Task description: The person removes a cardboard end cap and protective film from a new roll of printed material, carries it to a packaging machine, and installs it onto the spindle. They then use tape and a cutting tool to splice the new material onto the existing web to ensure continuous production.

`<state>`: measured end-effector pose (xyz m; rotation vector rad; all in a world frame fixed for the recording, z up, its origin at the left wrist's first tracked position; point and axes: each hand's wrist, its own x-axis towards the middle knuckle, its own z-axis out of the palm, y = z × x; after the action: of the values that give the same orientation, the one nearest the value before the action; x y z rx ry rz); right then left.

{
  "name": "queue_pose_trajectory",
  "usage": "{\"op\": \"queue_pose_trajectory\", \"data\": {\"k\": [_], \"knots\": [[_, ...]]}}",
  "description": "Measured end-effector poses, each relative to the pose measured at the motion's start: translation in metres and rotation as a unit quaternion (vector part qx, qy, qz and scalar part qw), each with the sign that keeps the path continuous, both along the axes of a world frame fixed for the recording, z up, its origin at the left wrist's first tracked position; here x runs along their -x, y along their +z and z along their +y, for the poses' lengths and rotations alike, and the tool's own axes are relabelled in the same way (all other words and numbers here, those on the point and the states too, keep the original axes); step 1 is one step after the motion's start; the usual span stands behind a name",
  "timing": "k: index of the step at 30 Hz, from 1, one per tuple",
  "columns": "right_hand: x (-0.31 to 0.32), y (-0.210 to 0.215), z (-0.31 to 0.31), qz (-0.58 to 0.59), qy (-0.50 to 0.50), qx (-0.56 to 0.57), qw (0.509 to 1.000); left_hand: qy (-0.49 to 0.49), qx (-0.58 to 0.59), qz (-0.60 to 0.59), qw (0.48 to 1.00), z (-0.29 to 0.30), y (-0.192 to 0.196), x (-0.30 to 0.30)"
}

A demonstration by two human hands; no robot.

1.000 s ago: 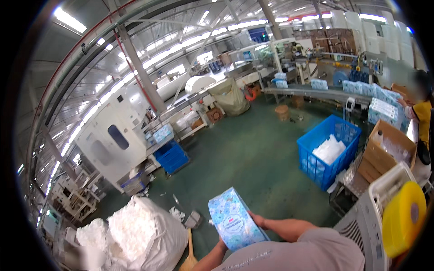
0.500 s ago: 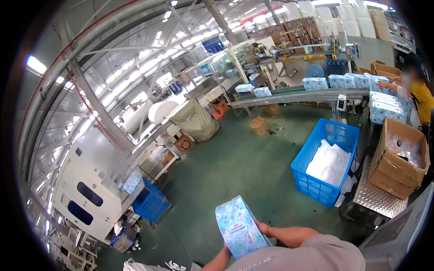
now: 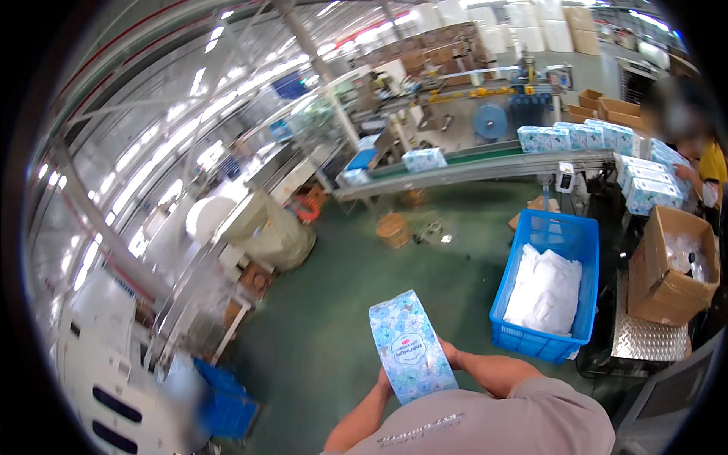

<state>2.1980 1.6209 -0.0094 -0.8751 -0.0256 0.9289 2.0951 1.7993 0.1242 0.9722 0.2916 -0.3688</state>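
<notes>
Blue floral-print tissue pack (image 3: 413,347) is held in front of the torso above the green floor (image 3: 341,311), left hand (image 3: 385,381) on its left side near the lower end, right hand (image 3: 449,353) on its right side; the grip spans the pack's width, though most fingers are hidden, so cannot tell how hard they press. To hold it well, squeeze the sides evenly and lightly, since the wrap looks soft enough to dent, and support it from below. Level hands should limit twisting; stay clear of the blue crate (image 3: 531,344) off to the right.
</notes>
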Motion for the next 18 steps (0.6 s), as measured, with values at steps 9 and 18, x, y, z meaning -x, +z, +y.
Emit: {"op": "queue_pose_trajectory", "data": {"k": [9,18], "knots": [[-0.226,-0.062,-0.013,-0.016,-0.196,0.155,0.968,-0.179,0.096,0.075,0.976,0.023,-0.038,-0.299],[-0.43,-0.048,-0.001,0.063,-0.21,0.01,0.976,-0.175,-0.085,0.168,0.966,0.036,-0.108,-0.572]]}}
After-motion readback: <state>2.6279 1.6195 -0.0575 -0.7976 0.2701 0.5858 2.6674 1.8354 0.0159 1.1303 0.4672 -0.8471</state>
